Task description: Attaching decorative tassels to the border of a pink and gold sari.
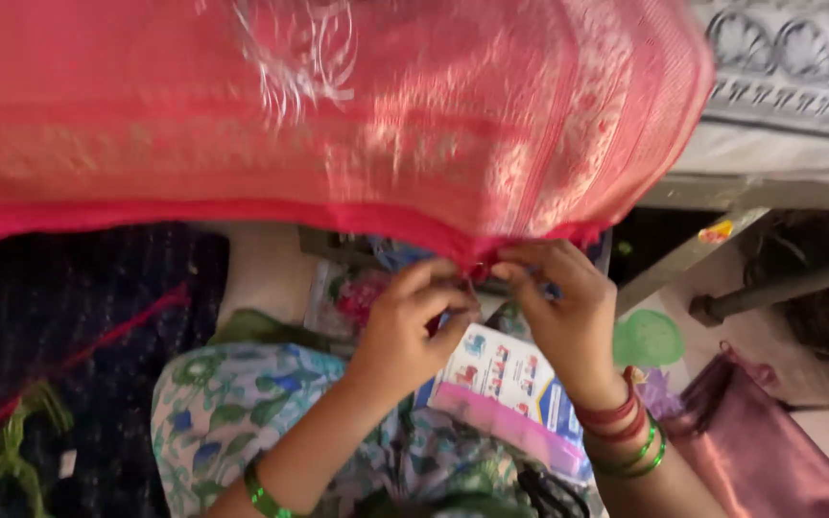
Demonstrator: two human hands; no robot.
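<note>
L wrist: green bangle (263,497) | R wrist: red + green bangles (626,432) | clothing: floral green/blue print (232,403), prob. a dress

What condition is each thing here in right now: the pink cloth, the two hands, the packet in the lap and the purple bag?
Pink cloth: spread wide, lower edge pinched by both hands.
Left hand: fingers closed on the cloth's edge.
Right hand: fingers closed on the same edge, beside the left.
Printed packet: lying flat in the lap, untouched.
Purple bag: lying slack on the floor.
</note>
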